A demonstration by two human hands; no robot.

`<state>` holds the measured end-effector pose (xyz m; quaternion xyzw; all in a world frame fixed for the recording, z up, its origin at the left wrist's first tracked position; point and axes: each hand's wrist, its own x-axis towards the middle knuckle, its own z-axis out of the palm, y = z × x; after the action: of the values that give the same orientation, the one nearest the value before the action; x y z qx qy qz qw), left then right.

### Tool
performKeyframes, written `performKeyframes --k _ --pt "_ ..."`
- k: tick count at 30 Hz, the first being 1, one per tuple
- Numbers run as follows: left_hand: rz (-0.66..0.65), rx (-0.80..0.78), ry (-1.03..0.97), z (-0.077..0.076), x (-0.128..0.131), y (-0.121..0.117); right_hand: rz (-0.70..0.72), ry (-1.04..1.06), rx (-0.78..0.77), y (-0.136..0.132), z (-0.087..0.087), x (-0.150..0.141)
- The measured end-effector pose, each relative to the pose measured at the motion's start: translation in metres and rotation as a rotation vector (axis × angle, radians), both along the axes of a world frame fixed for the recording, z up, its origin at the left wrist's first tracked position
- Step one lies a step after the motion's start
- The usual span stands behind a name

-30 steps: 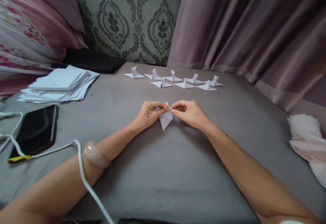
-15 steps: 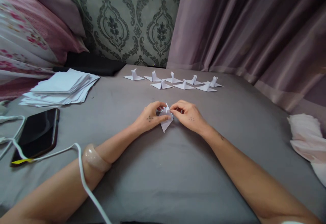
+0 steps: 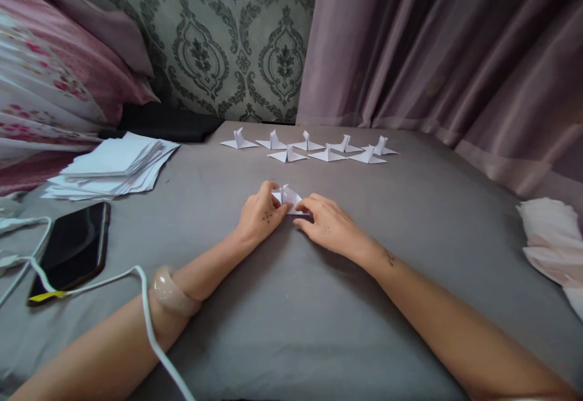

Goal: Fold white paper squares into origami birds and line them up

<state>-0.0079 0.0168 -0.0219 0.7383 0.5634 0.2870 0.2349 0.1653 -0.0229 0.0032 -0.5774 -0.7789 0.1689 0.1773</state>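
A small white folded paper bird [image 3: 290,199] is between my two hands, at the middle of the grey surface. My left hand [image 3: 262,215] pinches its left side, the thumb on the near face and the fingers curled behind. On the right side, the fingers of my right hand [image 3: 328,222] close around a flat wing of the bird, with the thumb low at its near edge. A pointed fold stands up at its top. My fingers cover both outer ends of the paper.
Several finished white paper birds [image 3: 328,153] stand in two rows at the back. A stack of white paper sheets [image 3: 109,167] lies at left, near a black phone [image 3: 70,243]. A white cable [image 3: 148,316] crosses my left forearm. Pale cloth [image 3: 549,231] lies at right.
The paper bird has turned, its lower point no longer facing me, and now lies wide between my hands. My right hand has shifted from its top to its right wing, slightly lower.
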Motion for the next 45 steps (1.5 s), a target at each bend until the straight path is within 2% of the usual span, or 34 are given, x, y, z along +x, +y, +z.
performKeyframes --k 3,5,10,14,18,21,25,28,32,35,38,45 --pt "-0.018 -0.093 -0.158 0.001 0.0 -0.002 0.032 -0.081 0.068 0.005 -0.012 0.002" --pt "-0.028 -0.074 -0.161 0.001 -0.001 -0.001 0.036 -0.11 0.092 0.011 -0.017 0.007" --pt "-0.043 0.204 0.109 -0.003 -0.008 0.009 0.035 -0.102 0.149 0.018 -0.02 0.009" --pt "-0.09 0.17 0.221 -0.01 -0.013 0.014 -0.046 -0.056 0.171 0.016 -0.02 -0.002" --pt "-0.049 0.178 0.249 -0.009 -0.012 0.014 -0.125 -0.068 0.197 0.018 -0.023 -0.015" --pt "0.002 0.108 0.194 0.0 -0.01 0.012 -0.147 -0.084 0.209 0.022 -0.024 -0.015" --pt "0.033 0.035 0.061 0.009 -0.008 0.006 -0.066 0.013 0.212 0.027 -0.02 -0.002" --pt "-0.033 0.032 -0.044 0.007 -0.007 0.003 0.01 0.094 0.15 0.03 -0.018 0.006" --pt "-0.163 0.028 -0.162 -0.004 -0.005 0.007 0.102 0.155 0.032 0.033 -0.024 0.007" --pt "-0.197 0.012 -0.2 -0.01 -0.004 0.011 0.006 0.283 -0.002 0.031 -0.026 0.004" --pt "-0.199 0.012 -0.211 -0.012 -0.004 0.012 -0.096 0.369 0.047 0.026 -0.022 0.002" --pt "-0.173 0.085 -0.194 -0.007 -0.002 0.007 -0.138 0.418 0.048 0.017 -0.003 -0.01"
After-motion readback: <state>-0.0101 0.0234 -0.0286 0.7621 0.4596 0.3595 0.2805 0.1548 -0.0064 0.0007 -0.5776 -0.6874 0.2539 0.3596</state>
